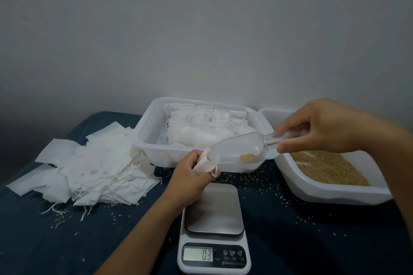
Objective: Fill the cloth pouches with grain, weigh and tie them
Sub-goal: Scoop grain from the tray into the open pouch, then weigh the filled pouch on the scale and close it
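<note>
Pouch (204, 164): pinched at its mouth by left hand (192, 174), above the scale (214, 227).
Scoop (241, 147): gripped by right hand (324, 127), lip at pouch mouth, little grain (247, 157) inside.
Advice: tilt slowly, hold mouth wide.

We cannot read the button labels right of the scale (214, 227) display; the left hand (192, 174) hides its far corner.
</note>
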Tool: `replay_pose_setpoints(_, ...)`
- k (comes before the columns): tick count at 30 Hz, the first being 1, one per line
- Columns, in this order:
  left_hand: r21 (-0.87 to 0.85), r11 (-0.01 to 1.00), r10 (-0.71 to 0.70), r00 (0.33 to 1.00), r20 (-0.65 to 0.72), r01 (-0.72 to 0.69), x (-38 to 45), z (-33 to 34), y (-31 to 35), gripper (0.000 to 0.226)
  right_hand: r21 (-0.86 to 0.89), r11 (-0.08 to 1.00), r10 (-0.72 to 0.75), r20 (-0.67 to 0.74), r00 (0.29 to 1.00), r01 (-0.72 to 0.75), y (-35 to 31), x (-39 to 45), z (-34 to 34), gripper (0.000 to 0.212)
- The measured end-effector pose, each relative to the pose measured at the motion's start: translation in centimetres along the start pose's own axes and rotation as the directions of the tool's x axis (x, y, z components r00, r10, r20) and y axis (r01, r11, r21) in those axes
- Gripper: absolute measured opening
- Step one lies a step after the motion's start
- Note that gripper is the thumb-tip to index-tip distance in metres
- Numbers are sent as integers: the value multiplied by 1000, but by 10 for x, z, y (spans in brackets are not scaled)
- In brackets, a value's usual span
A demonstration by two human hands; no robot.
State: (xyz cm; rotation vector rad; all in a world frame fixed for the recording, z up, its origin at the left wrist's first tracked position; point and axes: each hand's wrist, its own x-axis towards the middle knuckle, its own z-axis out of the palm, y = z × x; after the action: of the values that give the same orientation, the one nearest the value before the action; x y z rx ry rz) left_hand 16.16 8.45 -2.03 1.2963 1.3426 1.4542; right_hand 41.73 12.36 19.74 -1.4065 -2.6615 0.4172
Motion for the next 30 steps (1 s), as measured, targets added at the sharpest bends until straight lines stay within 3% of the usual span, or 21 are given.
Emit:
replay_pose_setpoints(6,8,1000,31,999,-20,-31,1,-2,2,23,-139,990,-3,37,999,8,-28,4,-23,49)
replay_pose_setpoints(9,15,1000,21,1000,2,-21,0,-2,2,24,-253,966,-42,48,998,53,-44,10,-23,39)
replay_pose_setpoints(15,26,1000,-3,1000,-23,3,-1,-1,2,22,-621,774,-233,-100,967,122,-67,8,-27,32)
replay_pose_setpoints(18,16,1000,-11,999,-40,12,-1,-3,2,21,-706,704,-272,-164,948,79,-62,2,-25,36)
replay_pose_setpoints(20,-5,1000,-20,999,-50,20,-1,-3,3,22,-700,713,-249,-226,942,21,-48,-1,-18,34)
replay_pose_setpoints(23,-15,1000,-28,998,-63,28,-1,-2,3,26,-512,845,-100,-431,897,-151,-20,2,6,21)
replay_pose_setpoints(25,-15,1000,-19,997,-69,18,-1,-1,3,30,-214,953,80,-501,862,-213,-7,12,37,21)
replay_pose_setpoints(27,-22,1000,-3,997,-76,2,-2,2,2,36,113,978,206,-399,893,-176,-3,24,80,28)
replay_pose_setpoints(30,-15,1000,18,990,-142,-20,-3,4,1,46,463,883,190,-208,959,-75,-15,39,143,40)
